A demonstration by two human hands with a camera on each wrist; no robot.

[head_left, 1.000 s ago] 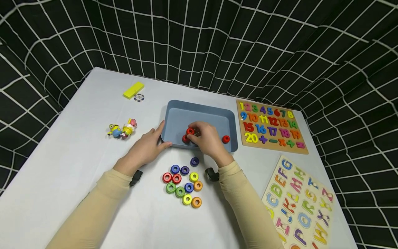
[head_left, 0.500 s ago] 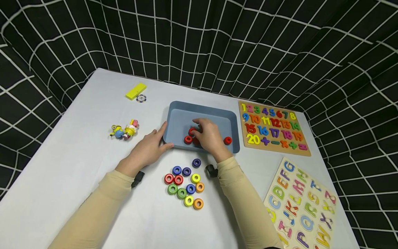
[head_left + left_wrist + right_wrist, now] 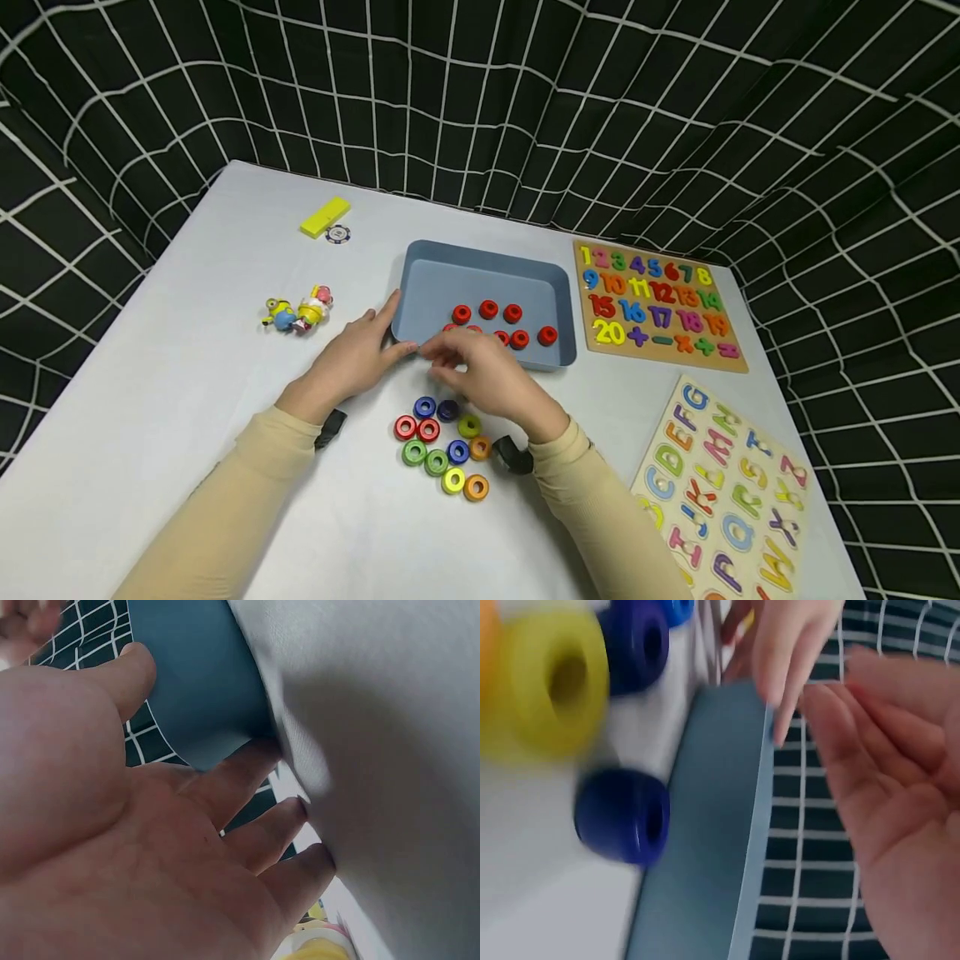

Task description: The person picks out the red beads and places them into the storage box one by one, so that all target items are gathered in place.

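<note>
My left hand (image 3: 352, 354) rests against the left front corner of a blue-grey tray (image 3: 480, 279). In the left wrist view its thumb lies by the tray wall (image 3: 202, 667) and the fingers reach down along the outside. Several red ring beads (image 3: 512, 313) sit in the tray's front half, some partly hidden by my right hand (image 3: 487, 375). That hand hovers over the front rim, fingers loosely bent and holding nothing. Just below it, several coloured ring beads (image 3: 437, 463) lie on the table; a dark blue bead (image 3: 622, 816) and a yellow bead (image 3: 562, 682) show close up.
A number puzzle board (image 3: 660, 358) lies right of the tray, and a letter puzzle board (image 3: 708, 500) at the near right. Toy figures (image 3: 296, 312), a yellow block (image 3: 325, 217) and a poker chip (image 3: 337, 234) lie at the left. Dark gridded cloth (image 3: 480, 100) encloses the table.
My right hand has left the red beads inside the tray and moved toward me to the front rim, uncovering more of them. My left hand stays at the tray corner.
</note>
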